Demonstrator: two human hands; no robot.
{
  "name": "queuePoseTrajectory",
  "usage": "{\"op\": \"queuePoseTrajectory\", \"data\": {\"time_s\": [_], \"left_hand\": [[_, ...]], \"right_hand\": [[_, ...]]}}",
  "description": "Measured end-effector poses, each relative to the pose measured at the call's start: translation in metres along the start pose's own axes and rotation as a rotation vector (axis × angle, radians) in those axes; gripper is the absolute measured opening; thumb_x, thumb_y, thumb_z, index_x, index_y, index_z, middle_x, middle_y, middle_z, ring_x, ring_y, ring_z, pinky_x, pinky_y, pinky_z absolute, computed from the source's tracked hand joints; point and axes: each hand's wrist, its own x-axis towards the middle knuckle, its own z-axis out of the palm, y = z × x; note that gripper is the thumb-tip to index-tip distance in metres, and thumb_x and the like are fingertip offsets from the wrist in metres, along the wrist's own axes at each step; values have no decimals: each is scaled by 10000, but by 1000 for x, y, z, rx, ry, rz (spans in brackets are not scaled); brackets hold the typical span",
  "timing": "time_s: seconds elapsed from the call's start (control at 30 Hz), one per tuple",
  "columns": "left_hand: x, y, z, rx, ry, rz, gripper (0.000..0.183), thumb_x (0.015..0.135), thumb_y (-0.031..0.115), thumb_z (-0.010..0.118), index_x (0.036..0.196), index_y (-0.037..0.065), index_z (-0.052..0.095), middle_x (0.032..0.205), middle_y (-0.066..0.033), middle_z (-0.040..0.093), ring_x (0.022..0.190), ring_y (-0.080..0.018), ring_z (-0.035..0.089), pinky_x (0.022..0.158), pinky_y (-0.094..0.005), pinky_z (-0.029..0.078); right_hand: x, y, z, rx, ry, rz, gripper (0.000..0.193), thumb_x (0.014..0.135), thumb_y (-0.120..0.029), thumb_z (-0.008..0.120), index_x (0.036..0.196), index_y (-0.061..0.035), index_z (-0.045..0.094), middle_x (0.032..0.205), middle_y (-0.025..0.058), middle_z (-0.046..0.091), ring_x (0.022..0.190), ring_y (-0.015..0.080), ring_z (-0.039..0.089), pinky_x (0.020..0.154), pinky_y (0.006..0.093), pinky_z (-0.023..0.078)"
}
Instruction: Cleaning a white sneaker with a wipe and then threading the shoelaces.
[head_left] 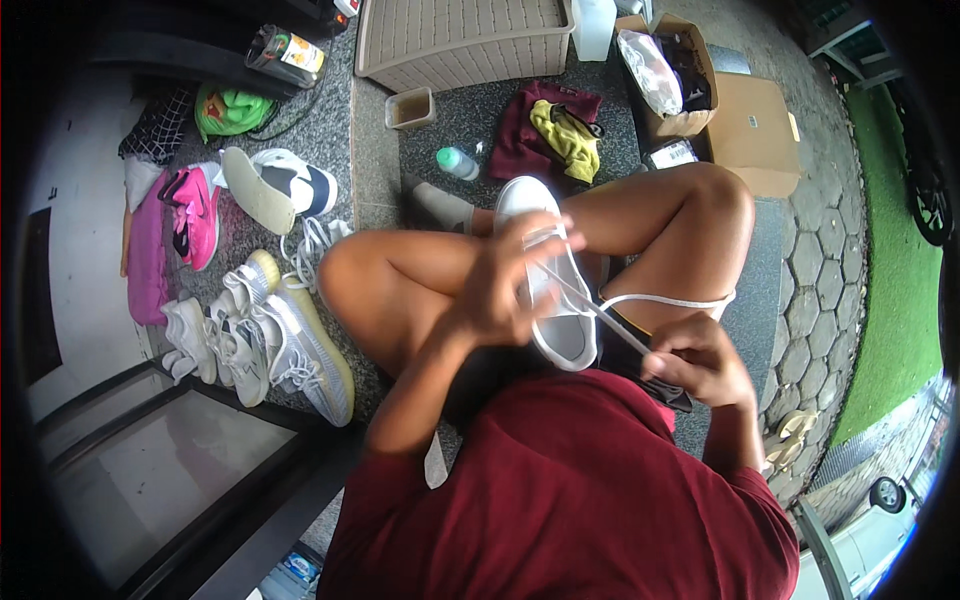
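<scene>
A white sneaker [568,340] rests across my lap, toe pointing away from me. Over its laced part is my left hand [505,285], blurred by motion, with its fingers apart. My right hand [700,362], to the right of the heel, is closed in a pinch on a white shoelace [622,330]. The lace runs taut from the front of the shoe to those fingers. Another length of lace loops loosely over my right leg. Part of the sneaker's left side is hidden behind my left hand.
Several pale sneakers [305,350] and pink shoes [195,215] stand on the left. Ahead lie a green-capped bottle [457,163], a plastic tub [411,108], maroon and yellow cloths [565,140], and a woven-look box [465,45]. Cardboard boxes [755,135] sit at far right.
</scene>
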Motion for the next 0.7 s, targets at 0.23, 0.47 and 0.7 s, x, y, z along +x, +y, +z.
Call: {"op": "queuePoseTrajectory", "data": {"time_s": [0.23, 0.47, 0.7], "left_hand": [[-2, -13, 4, 476, 88, 146, 99, 803, 52, 745, 897, 24, 730, 978, -94, 696, 960, -304, 659, 872, -416, 515], [19, -49, -5, 553, 162, -62, 153, 834, 42, 709, 983, 14, 729, 991, -111, 687, 955, -311, 652, 873, -407, 501], [-10, -35, 31, 469, -57, -220, 130, 738, 70, 718, 853, 87, 658, 1501, -257, 386, 1442, -543, 229, 1179, -604, 204]], "right_hand": [[-29, -10, -80, 482, -58, -660, 337, 849, -236, 771, 657, 38, 731, 495, 128, 591, 351, 183, 511, 323, 306, 358], [-28, 48, -113, 617, 307, -627, 307, 936, -113, 653, 1194, 47, 606, 646, 25, 539, 460, 100, 503, 440, 283, 474], [105, 93, -23, 343, 399, -79, 143, 931, -67, 700, 1038, 12, 751, 898, 32, 735, 792, 85, 638, 739, 245, 521]]}}
